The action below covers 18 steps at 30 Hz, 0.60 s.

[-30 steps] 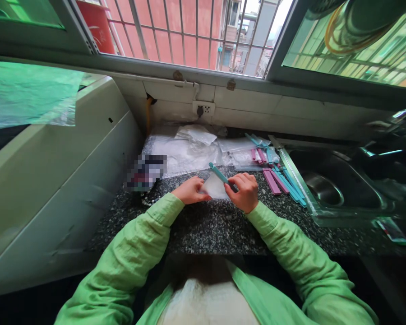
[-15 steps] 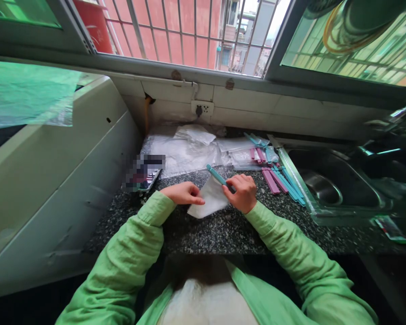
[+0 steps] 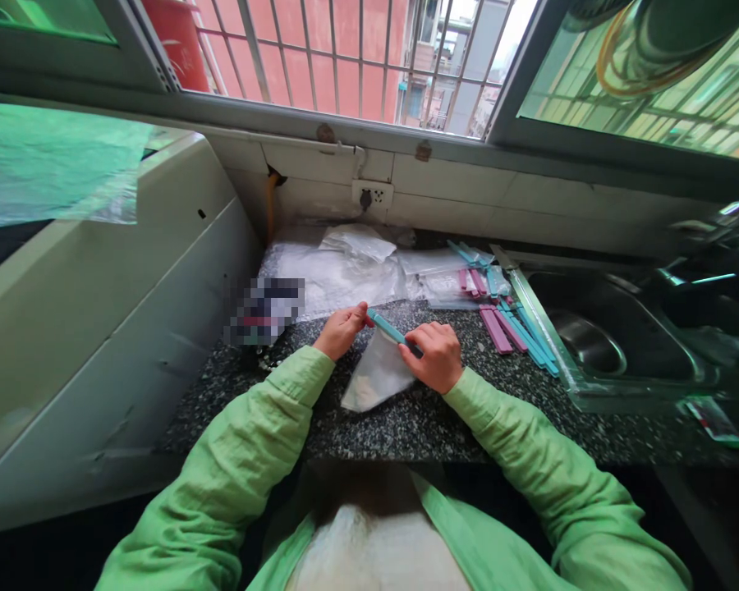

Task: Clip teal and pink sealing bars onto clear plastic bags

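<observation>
A teal bag sealing clip [image 3: 387, 327] lies across the top of a small clear plastic bag [image 3: 378, 373]. My left hand [image 3: 340, 332] has thumb and fingers closed at the clip's upper left end. At the other end, my right hand [image 3: 434, 355] grips the clip, with its thumb beneath and fingers curled on top. The bag hangs down toward the counter below the clip, and something pale shows in its lower corner. Whether the clip is fully closed, I cannot tell.
Loose pink clips [image 3: 496, 329] and teal clips [image 3: 534, 343] lie right of my hands, beside the sink [image 3: 570, 373]. Behind are flat plastic bags [image 3: 338, 275]. A blurred-out object [image 3: 264, 312] sits left on the speckled counter [image 3: 394, 435]. A wall socket [image 3: 373, 195] is at the back.
My left hand has moved up and right from beside the bag to the clip's left end and closed on it. My right hand keeps its hold on the clip.
</observation>
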Motion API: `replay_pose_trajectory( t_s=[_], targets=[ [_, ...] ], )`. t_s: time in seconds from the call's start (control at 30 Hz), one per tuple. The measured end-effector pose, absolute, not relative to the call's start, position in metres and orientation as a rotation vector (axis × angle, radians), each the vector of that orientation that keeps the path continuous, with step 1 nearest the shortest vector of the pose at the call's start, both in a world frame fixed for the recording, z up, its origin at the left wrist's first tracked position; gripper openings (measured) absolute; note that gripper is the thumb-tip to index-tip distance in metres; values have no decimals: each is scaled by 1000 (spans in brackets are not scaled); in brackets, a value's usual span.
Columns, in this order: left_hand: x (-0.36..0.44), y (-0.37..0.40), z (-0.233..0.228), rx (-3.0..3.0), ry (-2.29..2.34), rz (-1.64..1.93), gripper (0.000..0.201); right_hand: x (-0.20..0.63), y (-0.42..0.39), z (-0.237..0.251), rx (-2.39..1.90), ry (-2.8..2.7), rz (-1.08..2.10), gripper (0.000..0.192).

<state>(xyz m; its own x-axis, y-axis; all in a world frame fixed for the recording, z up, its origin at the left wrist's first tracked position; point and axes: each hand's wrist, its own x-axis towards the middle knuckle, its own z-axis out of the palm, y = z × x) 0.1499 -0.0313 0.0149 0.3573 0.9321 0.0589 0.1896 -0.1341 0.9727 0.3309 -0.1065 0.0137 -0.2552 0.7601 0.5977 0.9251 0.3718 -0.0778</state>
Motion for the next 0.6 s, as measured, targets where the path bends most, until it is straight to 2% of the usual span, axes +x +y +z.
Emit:
replay_pose_trajectory(
  t_s=[0.6],
  targets=[
    [151,-28,6,1650,1012,900,44,329,-107,11,-1365,-2146,-396,18]
  ],
)
